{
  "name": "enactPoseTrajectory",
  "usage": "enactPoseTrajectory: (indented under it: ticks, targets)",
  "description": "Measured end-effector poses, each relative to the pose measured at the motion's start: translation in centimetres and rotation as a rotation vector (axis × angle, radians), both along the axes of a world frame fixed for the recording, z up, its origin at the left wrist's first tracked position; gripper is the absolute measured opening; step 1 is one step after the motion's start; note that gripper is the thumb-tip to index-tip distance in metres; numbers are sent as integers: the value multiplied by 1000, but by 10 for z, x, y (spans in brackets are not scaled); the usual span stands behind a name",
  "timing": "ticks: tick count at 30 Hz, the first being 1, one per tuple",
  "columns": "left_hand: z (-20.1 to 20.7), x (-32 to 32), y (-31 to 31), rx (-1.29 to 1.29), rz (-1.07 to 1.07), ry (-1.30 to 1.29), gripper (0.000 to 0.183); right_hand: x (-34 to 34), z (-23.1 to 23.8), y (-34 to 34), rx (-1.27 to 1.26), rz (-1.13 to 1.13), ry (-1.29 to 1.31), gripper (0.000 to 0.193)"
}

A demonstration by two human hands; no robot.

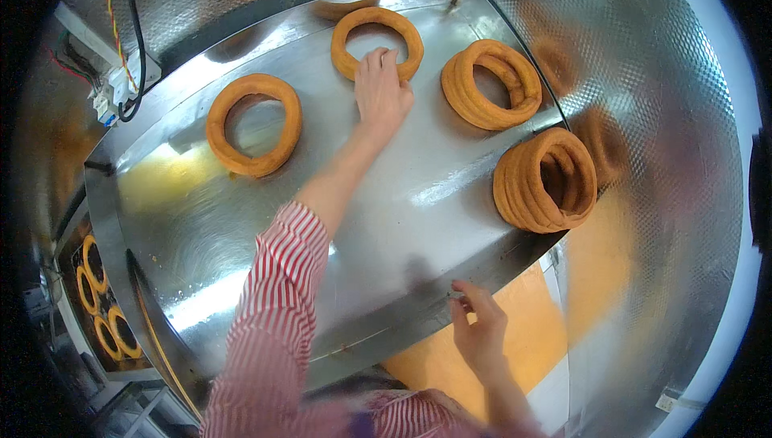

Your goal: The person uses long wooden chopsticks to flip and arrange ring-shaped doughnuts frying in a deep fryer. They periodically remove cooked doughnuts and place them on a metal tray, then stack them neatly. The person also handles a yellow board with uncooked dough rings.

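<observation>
My left hand (381, 88) reaches far across a shiny metal table (378, 205). Its fingers curl over the near side of a golden-brown bread ring (408, 32), gripping it while it lies flat near the back edge. Another single bread ring (291, 120) lies to the left, untouched. On the right stands a short stack of bread rings (457, 96), and nearer to me rises a taller stack of them (523, 189). My right hand (481, 325) hovers over the near edge of the table, fingers bent but apart, with nothing visible in it.
A raised rim (402, 321) runs along the table's near side. Textured metal walls (643, 100) surround it. Cables and a white connector (121, 88) hang at the far left. Lower left, a dark tray (100, 309) holds several paler rings. An orange-yellow surface (523, 321) lies below, beyond the rim.
</observation>
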State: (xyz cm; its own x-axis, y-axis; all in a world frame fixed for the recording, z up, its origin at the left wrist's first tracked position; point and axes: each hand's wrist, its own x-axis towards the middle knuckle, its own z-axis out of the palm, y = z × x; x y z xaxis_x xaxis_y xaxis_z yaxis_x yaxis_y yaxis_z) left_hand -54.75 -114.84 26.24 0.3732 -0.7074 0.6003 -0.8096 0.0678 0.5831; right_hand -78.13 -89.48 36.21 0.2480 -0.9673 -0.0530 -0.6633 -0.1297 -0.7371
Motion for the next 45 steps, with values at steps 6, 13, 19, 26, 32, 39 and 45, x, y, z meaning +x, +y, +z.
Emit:
enactPoseTrajectory:
  ticks: [6,13,19,26,32,39,45]
  targets:
    - [-12,31,11,362,-166,-413,20,23,13,-3,-35,74,-26,30]
    - [-2,-8,112,327,-473,-315,16,44,27,-18,-45,133,-6,25]
    - [88,1,103,474,-499,348,33,55,28,-14,-30,192,-18,25]
    - [69,153,110,280,31,449,32,46,23,-20,78,196,-91,29]
    - [11,291,137,432,269,322,43,102,-9,-59,529,244,-560,41]
    - [-20,307,125,598,214,872,52,235,-66,-126,830,-85,-753,50]
    - [8,284,129,649,175,982,46,271,-73,-149,799,-10,-574,35]
